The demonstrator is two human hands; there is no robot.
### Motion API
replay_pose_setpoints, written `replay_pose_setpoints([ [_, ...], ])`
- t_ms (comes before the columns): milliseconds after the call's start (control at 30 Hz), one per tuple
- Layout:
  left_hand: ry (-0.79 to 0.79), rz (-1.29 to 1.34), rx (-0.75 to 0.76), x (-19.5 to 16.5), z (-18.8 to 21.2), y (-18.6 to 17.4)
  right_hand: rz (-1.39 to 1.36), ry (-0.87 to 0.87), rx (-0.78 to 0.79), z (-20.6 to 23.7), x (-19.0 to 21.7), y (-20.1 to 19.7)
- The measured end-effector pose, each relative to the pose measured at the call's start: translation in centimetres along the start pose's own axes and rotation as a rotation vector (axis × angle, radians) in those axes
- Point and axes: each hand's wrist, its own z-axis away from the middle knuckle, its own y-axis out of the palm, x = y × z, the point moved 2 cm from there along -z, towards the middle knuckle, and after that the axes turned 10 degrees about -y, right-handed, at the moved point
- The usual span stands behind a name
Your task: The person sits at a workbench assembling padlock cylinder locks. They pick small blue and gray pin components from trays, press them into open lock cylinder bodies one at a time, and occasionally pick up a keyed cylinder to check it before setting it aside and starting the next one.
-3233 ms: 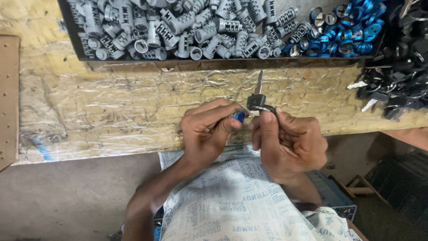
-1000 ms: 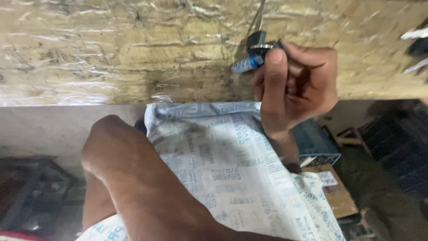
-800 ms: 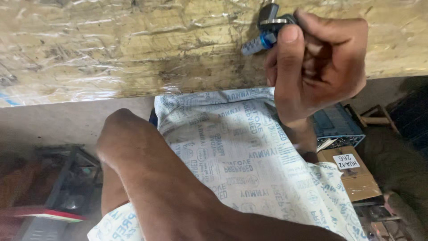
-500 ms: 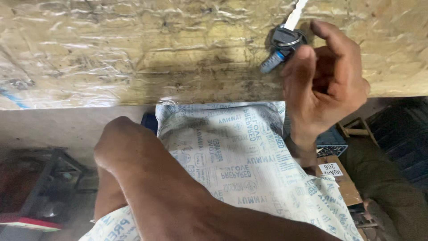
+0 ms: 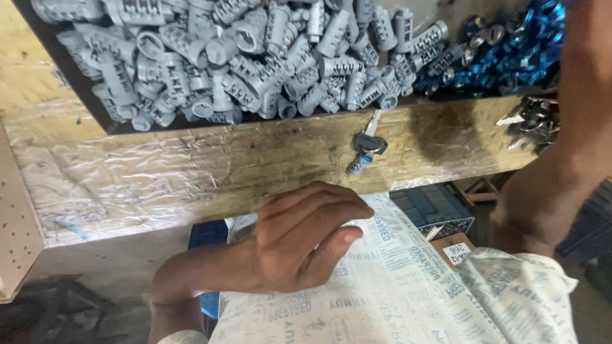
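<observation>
key assembly (image 5: 366, 148) released onto bench, right hand apparently withdrawn

Plastic-wrapped wooden bench (image 5: 159, 172); dim floor (image 5: 76, 312) below.

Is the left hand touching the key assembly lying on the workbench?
Apart. In the head view the left hand hovers over the printed cloth, with bare bench surface visible between its fingertips and the key assembly.

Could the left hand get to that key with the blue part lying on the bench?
Probably yes: the left hand is empty, just below the key, with only bare bench between them.
</observation>
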Motion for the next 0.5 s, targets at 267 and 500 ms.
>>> replay_pose_setpoints([
  [267, -0.190, 0.046, -0.024, 1.8, -0.5, 0.6, -0.036, -0.057, 0.166, -0.8, -2.0, 0.1],
  [500, -0.314, 0.179, -0.081, 2.8, -1.9, 0.6, 0.057, -0.101, 0.233, -6.2, -5.5, 2.9],
])
